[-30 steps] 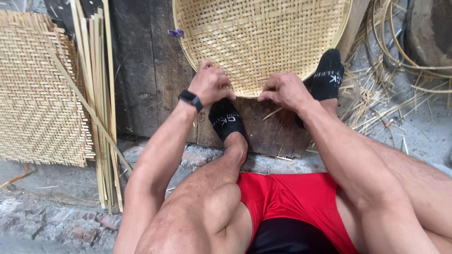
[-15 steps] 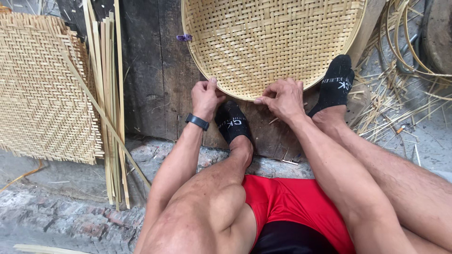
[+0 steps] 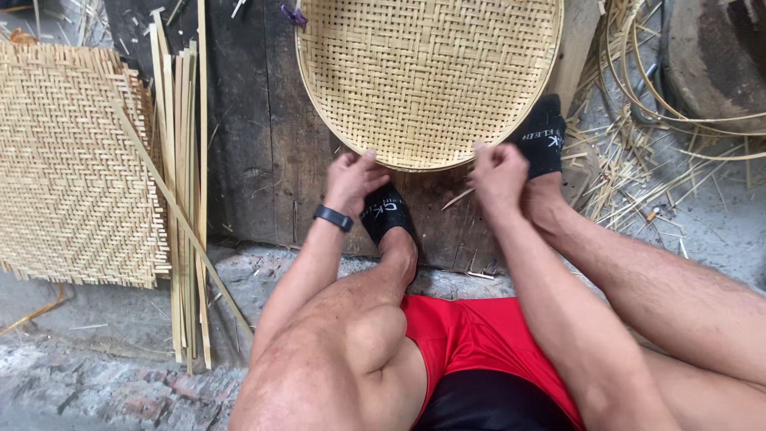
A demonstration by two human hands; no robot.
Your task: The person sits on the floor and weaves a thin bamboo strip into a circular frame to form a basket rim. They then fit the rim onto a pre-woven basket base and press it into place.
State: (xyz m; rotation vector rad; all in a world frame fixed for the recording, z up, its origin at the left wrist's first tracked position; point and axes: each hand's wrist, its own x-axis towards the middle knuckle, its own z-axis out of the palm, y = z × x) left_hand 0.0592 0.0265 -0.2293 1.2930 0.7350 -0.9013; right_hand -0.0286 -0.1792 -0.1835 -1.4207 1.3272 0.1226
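A round woven bamboo tray [image 3: 431, 72] lies on a dark wooden board, its near rim held down by my two black-socked feet. My left hand [image 3: 351, 179], with a black band on the wrist, rests at the near-left rim, fingers curled on the edge. At the near-right rim my right hand [image 3: 496, 172] pinches the rim next to my right foot [image 3: 542, 140]. My left foot [image 3: 387, 215] sits between the hands under the rim. What exactly the fingers grip is hidden.
A flat square woven mat [image 3: 72, 160] lies at the left, with a bundle of long bamboo strips [image 3: 183, 199] beside it. Loose splints and coiled cane hoops [image 3: 662, 104] litter the right. Rough stone floor [image 3: 96, 375] lies in front.
Both hands have spread apart along the tray's near rim, left hand going left and right hand going right. The view has shifted, so the tray looks closer and more central.
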